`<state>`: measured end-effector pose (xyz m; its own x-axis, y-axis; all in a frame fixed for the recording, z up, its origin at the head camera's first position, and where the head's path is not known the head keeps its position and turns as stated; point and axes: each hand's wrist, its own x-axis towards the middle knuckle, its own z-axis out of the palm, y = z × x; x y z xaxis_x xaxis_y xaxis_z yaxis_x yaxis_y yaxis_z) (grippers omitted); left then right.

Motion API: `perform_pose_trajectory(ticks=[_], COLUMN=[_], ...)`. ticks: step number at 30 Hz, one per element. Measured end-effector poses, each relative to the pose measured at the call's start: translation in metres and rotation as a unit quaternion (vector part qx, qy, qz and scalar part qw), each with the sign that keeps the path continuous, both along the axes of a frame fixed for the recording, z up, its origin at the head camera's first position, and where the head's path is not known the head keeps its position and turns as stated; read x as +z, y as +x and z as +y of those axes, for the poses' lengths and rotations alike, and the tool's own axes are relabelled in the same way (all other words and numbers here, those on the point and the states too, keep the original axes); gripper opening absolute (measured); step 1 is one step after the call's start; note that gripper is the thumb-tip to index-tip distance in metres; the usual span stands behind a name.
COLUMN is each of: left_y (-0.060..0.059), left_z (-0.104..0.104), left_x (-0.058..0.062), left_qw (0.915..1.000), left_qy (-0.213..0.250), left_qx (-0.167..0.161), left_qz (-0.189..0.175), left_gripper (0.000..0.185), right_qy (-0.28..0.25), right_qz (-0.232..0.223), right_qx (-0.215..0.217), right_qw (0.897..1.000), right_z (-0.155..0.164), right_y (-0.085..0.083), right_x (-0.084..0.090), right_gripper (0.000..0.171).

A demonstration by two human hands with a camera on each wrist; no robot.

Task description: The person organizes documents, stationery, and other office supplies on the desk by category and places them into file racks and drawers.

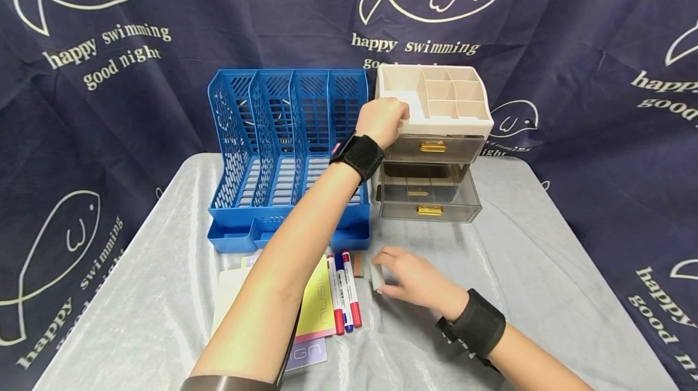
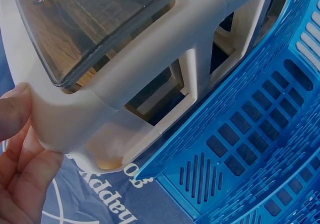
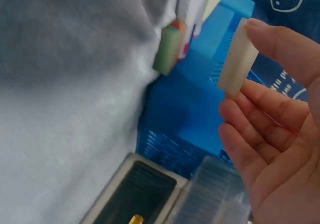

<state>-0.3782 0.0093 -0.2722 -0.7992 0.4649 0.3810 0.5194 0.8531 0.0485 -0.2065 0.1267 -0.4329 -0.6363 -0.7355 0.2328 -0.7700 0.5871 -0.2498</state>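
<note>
My left hand (image 1: 382, 118) grips the front left edge of the white desk organizer (image 1: 436, 127). In the left wrist view, its thumb and fingers pinch the organizer's white corner (image 2: 55, 119). Over the cloth to the right of the markers, my right hand (image 1: 411, 279) pinches a whitish eraser-like block (image 3: 239, 59) between thumb and fingers. The organizer's lower clear drawer (image 1: 392, 211) is pulled out; the upper drawer (image 1: 403, 151) appears closed. Left of the held block lies a small orange and green block (image 1: 358, 264).
A blue file rack (image 1: 291, 212) stands left of the organizer, its front trays facing me. Several markers (image 1: 349, 288) lie beside yellow and purple notebooks (image 1: 316, 312), partly hidden under my left forearm. A grey cloth (image 1: 518, 245) covers the table; a dark fish-print curtain (image 1: 272, 27) hangs behind.
</note>
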Motion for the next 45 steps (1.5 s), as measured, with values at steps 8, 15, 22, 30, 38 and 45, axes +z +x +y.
perform_pose_trajectory(ticks=[8,15,22,30,38,45], left_y=[0.001,0.0,0.0,0.0,-0.001,-0.001], left_z=[-0.001,0.0,0.001,0.001,0.0,-0.001], left_x=[0.0,0.0,0.0,0.0,-0.001,0.0], left_qw=[1.0,1.0,1.0,1.0,1.0,1.0], left_qy=[0.003,0.0,0.001,0.001,0.0,0.0], left_qx=[0.002,0.001,-0.002,-0.002,0.0,0.001], left_qz=[-0.005,-0.007,-0.008,-0.004,-0.005,-0.002], left_gripper=[0.022,0.02,0.022,0.021,0.021,0.02], right_qy=[-0.011,-0.039,-0.04,-0.047,-0.061,-0.065], right_qz=[0.02,0.031,0.042,0.062,0.049,0.044], right_qx=[-0.009,-0.009,-0.026,-0.041,-0.048,-0.069], right_qw=[1.0,0.999,0.998,0.996,0.996,0.995], right_z=[0.01,0.02,0.029,0.037,0.042,0.045], right_y=[-0.004,-0.01,-0.016,-0.026,-0.038,-0.052], right_x=[0.016,0.033,0.051,0.069,0.084,0.096], right_gripper=[0.044,0.044,0.042,0.043,0.042,0.041])
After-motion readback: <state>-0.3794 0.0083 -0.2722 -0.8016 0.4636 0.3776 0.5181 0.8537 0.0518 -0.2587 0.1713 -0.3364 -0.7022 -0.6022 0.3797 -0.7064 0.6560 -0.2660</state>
